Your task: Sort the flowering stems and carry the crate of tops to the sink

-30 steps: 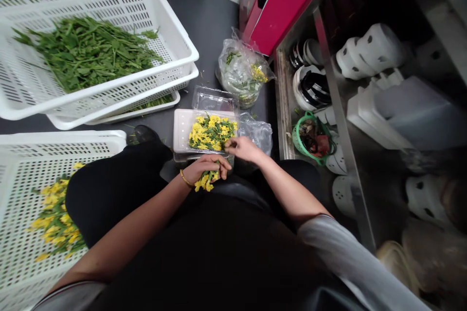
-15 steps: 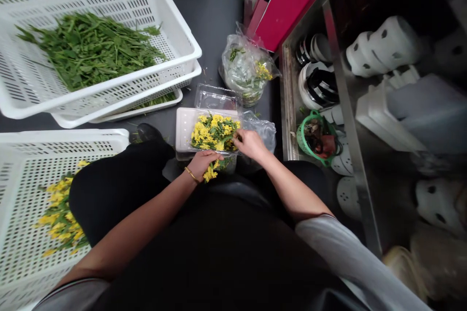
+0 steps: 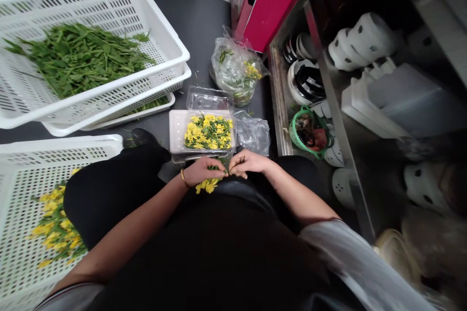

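My left hand (image 3: 205,171) is closed around a small bunch of yellow-flowered greens (image 3: 207,185), whose blossoms hang below the fingers. Close against its fingertips, my right hand (image 3: 246,164) is pinched at the stem ends; anything in that pinch is too small to make out. Just beyond both hands, a clear plastic box (image 3: 233,131) filled with yellow flowers and green stems (image 3: 208,132) rests on a pale upturned tray (image 3: 176,131). The box's clear lid (image 3: 209,98) stands open at the far side.
At left, a white crate (image 3: 171,48) holds leafy greens (image 3: 87,58); a nearer crate (image 3: 18,194) holds more yellow-flowered greens (image 3: 58,223). Ahead lie a plastic bag of trimmings (image 3: 237,70) and a crumpled bag (image 3: 253,133). A metal shelf (image 3: 339,136) with a green basket (image 3: 304,143) borders the right.
My right hand has moved from the flowers in the box back toward me, meeting my left hand at the stems. The whole view has shifted slightly.
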Demonstrator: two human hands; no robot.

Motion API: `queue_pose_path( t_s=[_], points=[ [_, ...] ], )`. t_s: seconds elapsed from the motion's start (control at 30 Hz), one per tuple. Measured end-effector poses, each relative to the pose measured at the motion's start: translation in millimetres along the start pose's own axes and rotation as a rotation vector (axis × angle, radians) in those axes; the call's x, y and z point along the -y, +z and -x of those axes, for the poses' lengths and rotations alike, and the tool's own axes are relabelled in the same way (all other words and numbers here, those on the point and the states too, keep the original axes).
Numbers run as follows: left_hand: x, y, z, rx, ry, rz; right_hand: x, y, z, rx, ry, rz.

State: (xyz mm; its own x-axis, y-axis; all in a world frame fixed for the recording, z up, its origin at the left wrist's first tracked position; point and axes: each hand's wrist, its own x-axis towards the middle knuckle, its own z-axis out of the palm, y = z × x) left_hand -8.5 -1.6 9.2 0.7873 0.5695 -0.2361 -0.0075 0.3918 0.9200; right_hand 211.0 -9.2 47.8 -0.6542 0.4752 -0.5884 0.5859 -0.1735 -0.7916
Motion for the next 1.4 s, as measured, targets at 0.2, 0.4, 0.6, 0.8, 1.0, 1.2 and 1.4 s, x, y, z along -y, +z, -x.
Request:
queue_pose_path(
  t_s=[0.2,0.4,0.6,0.8,1.0,1.2,1.4],
  points=[
    [-0.8,-9.9,1.9,-0.016,0.052,0.599,-2.0,-17.8,-31.8,-0.256,0.284,0.612],
    [1.8,-7.7,-2.3,-0.203,-0.063,0.515,10.6,-34.0,-103.3,-0.520,0.342,0.979],
    [8.1,-12.4,-10.4,-0.609,-0.178,0.532,2.0,-28.0,-87.3,-0.691,0.332,0.788],
    [10.6,-6.7,-14.9,-0.665,-0.116,0.531,10.3,23.4,-44.4,-0.774,0.097,0.433],
    [7.5,-4.2,-6.2,-0.399,-0.147,0.337,11.5,25.7,-8.7,-0.443,-0.040,0.328],
    [0.1,-2.4,-2.7,-0.293,-0.059,0.078,12.2,15.2,-14.9,-0.588,-0.081,0.004],
    [2.1,4.2,-0.1,-0.239,-0.159,0.312,32.2,21.4,-17.0,-0.669,-0.365,0.492]
  ],
)
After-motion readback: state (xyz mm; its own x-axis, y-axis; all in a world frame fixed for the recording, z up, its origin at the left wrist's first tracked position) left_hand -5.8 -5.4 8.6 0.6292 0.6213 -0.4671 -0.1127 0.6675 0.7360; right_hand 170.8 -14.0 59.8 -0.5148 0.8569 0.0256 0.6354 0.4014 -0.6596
